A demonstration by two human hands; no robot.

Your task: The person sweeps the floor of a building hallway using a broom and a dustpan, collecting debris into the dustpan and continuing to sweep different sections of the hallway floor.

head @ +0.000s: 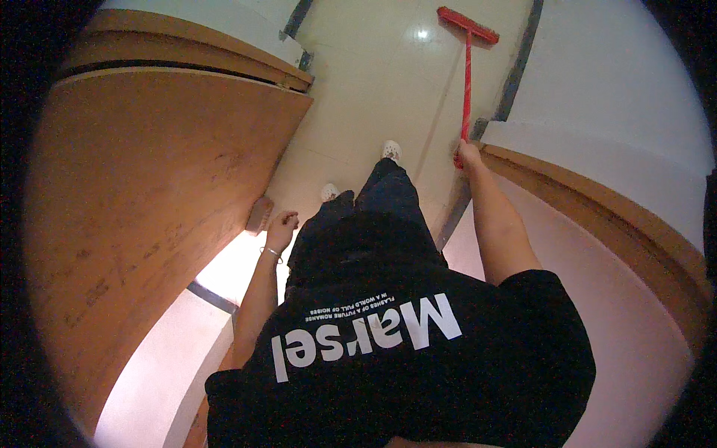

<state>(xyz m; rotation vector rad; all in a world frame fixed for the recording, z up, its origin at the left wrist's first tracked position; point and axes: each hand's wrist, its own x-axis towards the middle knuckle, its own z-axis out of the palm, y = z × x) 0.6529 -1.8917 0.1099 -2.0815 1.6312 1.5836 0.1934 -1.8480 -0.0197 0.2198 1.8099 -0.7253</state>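
Note:
My right hand grips the red handle of a push broom near its end. The handle stretches ahead of me, and its wide red head rests on the pale tiled floor. At my left side hangs my left hand, its fingers loosely curled and a little apart, with nothing visible in it. A thin bracelet circles that wrist. Just beside the left hand is a brownish block, at the bottom edge of a brown wooden door.
The door stands open on my left, by its wooden frame. Another wooden frame runs along the white wall on my right. Dark skirting edges the floor. My white clogs are on the tiles. Bright light comes from behind the door.

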